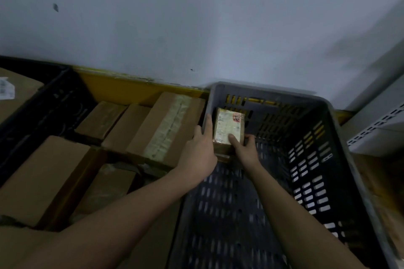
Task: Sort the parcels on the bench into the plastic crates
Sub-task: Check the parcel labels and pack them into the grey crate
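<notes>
Both bare forearms reaching forward, left hand (200,150) curled over the grey crate (323,102) wall, right hand (246,148) inside the crate, thumb pressing the small parcel (227,125)

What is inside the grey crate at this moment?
One small labelled parcel stands at the far left corner of the grey crate, gripped by both the left hand and right hand. The arms hide part of the floor.

Your left hand (197,150): bare, no glove, ring or watch in view. Your right hand (244,147): bare likewise. Both forearms: uncovered, no sleeve showing to the frame edge.
</notes>
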The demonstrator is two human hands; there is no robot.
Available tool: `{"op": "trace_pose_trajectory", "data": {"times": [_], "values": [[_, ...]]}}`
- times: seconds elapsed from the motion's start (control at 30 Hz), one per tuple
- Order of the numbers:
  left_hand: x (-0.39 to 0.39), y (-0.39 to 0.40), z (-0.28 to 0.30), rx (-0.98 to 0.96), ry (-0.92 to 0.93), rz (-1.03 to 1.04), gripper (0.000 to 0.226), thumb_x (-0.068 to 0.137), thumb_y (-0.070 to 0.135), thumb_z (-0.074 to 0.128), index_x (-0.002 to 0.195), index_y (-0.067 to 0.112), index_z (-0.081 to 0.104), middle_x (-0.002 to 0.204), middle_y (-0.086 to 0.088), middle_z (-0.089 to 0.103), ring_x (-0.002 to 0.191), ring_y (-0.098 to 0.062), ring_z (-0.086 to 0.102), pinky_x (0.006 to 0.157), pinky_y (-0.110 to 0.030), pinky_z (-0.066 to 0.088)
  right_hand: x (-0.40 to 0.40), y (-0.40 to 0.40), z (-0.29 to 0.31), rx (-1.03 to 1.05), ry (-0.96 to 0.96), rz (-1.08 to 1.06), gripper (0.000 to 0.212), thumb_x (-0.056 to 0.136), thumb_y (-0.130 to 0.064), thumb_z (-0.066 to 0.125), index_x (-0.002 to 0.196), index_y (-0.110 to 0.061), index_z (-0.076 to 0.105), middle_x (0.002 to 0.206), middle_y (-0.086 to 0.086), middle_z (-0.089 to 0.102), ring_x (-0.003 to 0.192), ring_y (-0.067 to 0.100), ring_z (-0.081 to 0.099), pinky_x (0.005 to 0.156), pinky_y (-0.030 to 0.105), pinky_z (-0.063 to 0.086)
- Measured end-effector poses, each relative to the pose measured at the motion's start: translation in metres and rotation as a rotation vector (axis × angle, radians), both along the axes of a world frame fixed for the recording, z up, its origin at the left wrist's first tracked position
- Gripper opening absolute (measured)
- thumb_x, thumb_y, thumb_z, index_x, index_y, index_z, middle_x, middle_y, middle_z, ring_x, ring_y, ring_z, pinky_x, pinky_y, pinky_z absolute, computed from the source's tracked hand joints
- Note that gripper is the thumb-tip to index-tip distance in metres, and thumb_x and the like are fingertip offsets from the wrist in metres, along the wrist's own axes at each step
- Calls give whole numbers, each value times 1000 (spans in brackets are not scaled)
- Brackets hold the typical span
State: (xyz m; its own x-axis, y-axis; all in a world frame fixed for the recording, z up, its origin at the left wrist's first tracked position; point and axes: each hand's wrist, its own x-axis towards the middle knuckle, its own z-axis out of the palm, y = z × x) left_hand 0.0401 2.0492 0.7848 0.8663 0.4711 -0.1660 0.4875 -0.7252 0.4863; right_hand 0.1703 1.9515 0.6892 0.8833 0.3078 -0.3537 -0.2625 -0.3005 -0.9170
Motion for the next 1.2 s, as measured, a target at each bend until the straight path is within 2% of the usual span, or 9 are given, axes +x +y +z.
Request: {"op": "trace_pose_trajectory", "data": {"times": [0.3,0.53,0.63,0.73,0.83,0.93,1.03,1.13,1.2], "values": [[-1,0,1,-10,-13,6,100,93,8,57,155,27,-19,145,-12,31,79,-22,49,65,-33,43,3,9,1,32,31,2,65,95,-34,65,141,-7,27,136,13,50,112,24,55,103,47,48],[-3,-2,3,-29,-17,25,99,94,8,56,155,29,-19,148,-11,30,87,-23,53,68,-31,42,1,6,-3,105,113,-31,81,94,-41,63,152,-14,13,140,10,47,114,27,55,104,50,47],[-3,-2,1,-11,-20,33,99,94,9,56,155,30,-19,149,-12,30,100,-30,58,72,-33,45,-2,6,-6,90,115,-51,79,94,-41,64,150,-12,16,143,12,47,116,27,56,104,51,48],[-3,-2,0,0,-23,38,99,93,11,58,156,30,-18,146,-12,32,101,-31,58,76,-36,50,-4,5,-6,69,102,-63,78,94,-41,64,149,-10,20,145,14,46,123,31,55,105,52,46],[-3,-2,2,-2,-37,34,98,94,12,57,156,29,-16,146,-12,33,97,-30,59,70,-34,46,-2,1,-1,-58,-44,-124,69,95,-42,61,147,-7,31,146,15,44,130,32,50,110,47,41],[-4,-2,1,-9,-44,21,95,94,15,56,157,27,-15,145,-14,34,97,-32,59,69,-35,44,-2,-8,15,-144,-258,-238,46,98,-33,56,134,-7,48,134,17,54,122,33,54,103,41,43],[-4,-1,3,-22,-59,46,85,99,28,49,157,31,-12,148,-14,33,98,-32,59,72,-38,47,-7,-9,51,-113,-386,-240,23,100,-25,52,115,-9,60,109,11,64,99,25,59,83,32,47],[-10,3,10,-241,-110,108,70,103,46,39,157,37,-4,164,-10,11,131,-34,46,96,-41,43,-12,5,97,-57,-460,-125,18,100,-21,51,93,-9,64,84,4,63,80,20,58,61,26,41],[-17,14,14,-323,-174,117,66,103,51,37,158,37,4,166,-7,4,147,-32,25,112,-43,30,-17,20,125,-42,-500,-27,24,99,-22,52,81,-9,62,74,7,62,72,23,58,61,31,43]]}}
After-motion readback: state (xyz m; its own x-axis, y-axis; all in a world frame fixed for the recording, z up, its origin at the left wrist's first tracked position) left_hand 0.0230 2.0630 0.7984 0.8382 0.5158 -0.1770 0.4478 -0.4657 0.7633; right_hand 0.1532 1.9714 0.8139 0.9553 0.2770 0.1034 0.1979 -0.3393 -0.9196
